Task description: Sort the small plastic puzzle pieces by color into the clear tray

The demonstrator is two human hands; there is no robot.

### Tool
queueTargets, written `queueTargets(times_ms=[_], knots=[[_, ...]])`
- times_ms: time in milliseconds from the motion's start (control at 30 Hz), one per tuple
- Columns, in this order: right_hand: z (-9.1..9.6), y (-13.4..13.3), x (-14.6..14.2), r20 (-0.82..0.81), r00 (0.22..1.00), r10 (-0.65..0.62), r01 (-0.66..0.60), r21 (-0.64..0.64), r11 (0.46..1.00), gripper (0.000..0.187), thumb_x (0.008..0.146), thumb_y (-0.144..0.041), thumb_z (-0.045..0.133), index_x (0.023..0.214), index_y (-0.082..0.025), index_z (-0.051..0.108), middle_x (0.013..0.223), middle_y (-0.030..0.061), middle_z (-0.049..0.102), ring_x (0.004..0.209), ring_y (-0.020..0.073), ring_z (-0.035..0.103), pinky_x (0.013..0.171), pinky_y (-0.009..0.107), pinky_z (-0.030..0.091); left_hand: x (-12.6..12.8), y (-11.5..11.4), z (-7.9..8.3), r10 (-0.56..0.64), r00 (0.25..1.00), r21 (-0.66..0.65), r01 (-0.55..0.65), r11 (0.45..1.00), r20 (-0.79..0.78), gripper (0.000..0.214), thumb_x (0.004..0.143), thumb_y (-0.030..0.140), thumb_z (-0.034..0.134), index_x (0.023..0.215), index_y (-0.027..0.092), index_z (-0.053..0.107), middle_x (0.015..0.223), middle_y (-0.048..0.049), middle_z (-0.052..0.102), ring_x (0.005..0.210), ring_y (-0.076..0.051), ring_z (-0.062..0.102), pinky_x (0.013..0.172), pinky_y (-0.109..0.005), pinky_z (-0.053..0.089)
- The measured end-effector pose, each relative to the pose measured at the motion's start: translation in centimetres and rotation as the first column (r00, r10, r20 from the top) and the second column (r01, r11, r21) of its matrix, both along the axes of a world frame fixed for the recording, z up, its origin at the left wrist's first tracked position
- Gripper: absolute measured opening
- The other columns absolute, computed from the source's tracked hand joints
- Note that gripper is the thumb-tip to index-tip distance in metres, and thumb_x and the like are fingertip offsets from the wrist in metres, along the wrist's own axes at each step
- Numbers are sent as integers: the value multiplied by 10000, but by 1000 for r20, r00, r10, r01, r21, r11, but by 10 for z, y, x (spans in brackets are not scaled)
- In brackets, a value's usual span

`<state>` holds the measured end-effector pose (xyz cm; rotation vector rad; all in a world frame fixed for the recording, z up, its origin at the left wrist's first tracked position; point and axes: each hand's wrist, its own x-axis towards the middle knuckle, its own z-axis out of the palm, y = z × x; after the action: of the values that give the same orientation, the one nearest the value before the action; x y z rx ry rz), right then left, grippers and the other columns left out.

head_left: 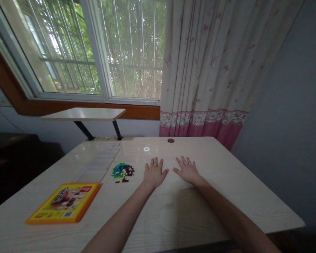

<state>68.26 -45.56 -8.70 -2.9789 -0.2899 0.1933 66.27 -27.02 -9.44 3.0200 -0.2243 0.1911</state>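
Bare forearms (126, 214) run up from the bottom edge, which crops them, to a person's left hand (155, 174) and right hand (188, 171) at center, both palm-down with fingers spread, their grip released. At far left, dark furniture (13, 144) is too dim to make out; translucent sheets (97, 167) left of center show only faintly. At lower left lies a flat yellow-and-orange box (64, 203), printed face up, its inside hidden. To its right, near the left hand, small green, blue, brown and cream pieces (123, 172) sit in a loose heap. Pale wood grain marks the table (239, 196), with a raised shelf (84, 114) at upper left. Behind stand a barred window (134, 49), a floral curtain (200, 70) and, far right, a plain wall (295, 105).
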Motion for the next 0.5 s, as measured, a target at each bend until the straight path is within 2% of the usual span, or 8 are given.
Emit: queueTargets(times_ms=[500], knots=[[0, 0, 0, 9, 1000, 2, -2, -9, 1000, 725, 767, -697, 144, 1374, -306, 82, 1451, 44, 59, 1302, 324, 40, 988, 550, 57, 0, 1, 0, -8, 1000, -13, 8, 1000, 3, 652, 814, 587, 204, 1332, 198, 283, 1396, -154, 248, 1283, -315, 194, 989, -528, 179]])
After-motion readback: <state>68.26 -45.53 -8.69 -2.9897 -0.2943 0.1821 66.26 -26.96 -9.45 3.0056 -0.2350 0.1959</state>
